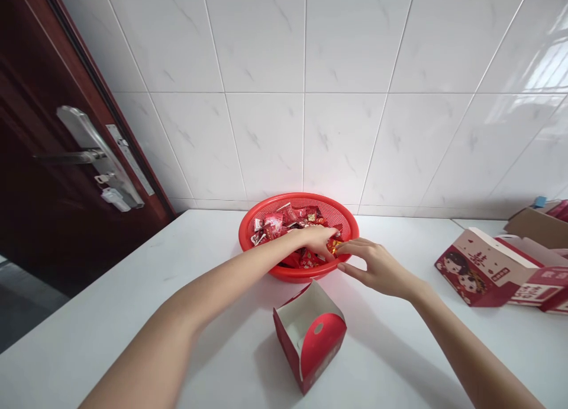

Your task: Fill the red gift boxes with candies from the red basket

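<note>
A round red plastic basket (297, 274) stands against the tiled wall, with many small wrapped candies (274, 222) in it, mostly red. My left hand (320, 241) reaches into its right part, fingers down among the candies; what they hold, if anything, is hidden. At the basket's right rim is my right hand (370, 264), thumb and fingers apart, its fingertips beside a gold-wrapped candy (333, 246) near my left fingers. In front of the basket sits an open red box (322, 338) with a pale inside.
Printed red and cream boxes (483, 267) lie at the right of the white table (199, 361). Behind them is an open brown carton (535, 226). A dark red door (39, 131) with a metal handle and hanging keys is at the left.
</note>
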Tool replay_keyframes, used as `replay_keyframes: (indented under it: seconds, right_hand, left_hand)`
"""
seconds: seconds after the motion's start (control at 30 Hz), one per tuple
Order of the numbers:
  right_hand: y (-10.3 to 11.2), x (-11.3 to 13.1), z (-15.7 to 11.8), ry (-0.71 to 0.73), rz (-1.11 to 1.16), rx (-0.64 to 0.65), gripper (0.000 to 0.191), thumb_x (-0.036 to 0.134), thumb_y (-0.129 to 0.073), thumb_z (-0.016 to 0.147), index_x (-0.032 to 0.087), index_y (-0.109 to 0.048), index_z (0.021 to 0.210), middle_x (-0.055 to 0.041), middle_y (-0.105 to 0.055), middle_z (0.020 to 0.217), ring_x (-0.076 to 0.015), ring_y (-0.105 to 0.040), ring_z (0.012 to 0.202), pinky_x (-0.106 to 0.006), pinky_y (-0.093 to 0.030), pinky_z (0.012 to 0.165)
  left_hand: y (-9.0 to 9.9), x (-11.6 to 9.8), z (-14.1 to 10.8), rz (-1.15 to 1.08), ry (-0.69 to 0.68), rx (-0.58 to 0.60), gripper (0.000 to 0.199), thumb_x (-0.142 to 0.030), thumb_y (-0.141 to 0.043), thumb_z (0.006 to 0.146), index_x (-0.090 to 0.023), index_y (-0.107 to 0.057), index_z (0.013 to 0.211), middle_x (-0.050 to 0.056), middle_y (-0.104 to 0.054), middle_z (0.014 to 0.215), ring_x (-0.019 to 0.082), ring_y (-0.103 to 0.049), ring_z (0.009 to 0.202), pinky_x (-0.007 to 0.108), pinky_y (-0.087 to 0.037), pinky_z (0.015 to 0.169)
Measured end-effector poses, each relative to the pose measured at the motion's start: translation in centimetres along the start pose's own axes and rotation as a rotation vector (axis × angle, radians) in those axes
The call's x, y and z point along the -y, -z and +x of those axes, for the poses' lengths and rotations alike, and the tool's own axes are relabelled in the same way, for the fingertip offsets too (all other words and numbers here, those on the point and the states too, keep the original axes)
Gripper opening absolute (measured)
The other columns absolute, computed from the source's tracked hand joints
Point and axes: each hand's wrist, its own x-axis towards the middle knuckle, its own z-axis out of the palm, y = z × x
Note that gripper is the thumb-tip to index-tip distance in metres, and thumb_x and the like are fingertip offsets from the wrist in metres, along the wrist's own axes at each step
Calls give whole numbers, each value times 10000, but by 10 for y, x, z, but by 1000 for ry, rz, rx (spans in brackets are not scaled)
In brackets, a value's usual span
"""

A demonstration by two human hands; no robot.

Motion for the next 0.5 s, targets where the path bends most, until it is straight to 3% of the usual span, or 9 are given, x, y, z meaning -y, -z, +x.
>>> replay_keyframes:
  seconds: [0.17, 0.27, 0.4, 0.5]
  right_hand:
    - [-1, -3, -1, 29, -8, 10, 186, 326, -555, 1009, 235, -686, 1106, -80, -754, 1083, -262, -685, 1039, -419, -560, 880]
    - [1, -4, -2, 27, 3, 22, 182, 300, -569, 997, 240, -679, 1129, -82, -749, 1123, -264, -684, 1064, -424, -562, 895]
    - [2, -6, -2, 25, 27, 36, 189, 285, -572, 990, 235, -673, 1141, -83, -745, 1143, -262, -680, 1069, -440, -564, 913]
    - [1, -7, -2, 37, 35, 33, 199, 285, -573, 986, 236, -667, 1154, -88, -744, 1162, -269, -674, 1087, -455, -561, 929]
  left_hand:
    - [6, 7, 7, -33, 75, -119, 772, -359, -866, 648, -224, -601, 1361, 85, -699, 1306, 295, -674, 1129, 304, -528, 851]
    - [13, 17, 5, -43, 152, -239, 641, -363, -831, 705, -249, -657, 1311, 38, -727, 1228, 271, -682, 1099, 286, -530, 850]
    - [21, 36, -2, 32, 299, -431, 556, -175, -707, 763, -218, -663, 1316, 109, -663, 1251, 329, -617, 1196, 364, -505, 947]
    - [23, 50, -8, 63, 384, -490, 589, -84, -649, 747, -191, -659, 1326, 150, -623, 1256, 365, -574, 1232, 439, -486, 1001]
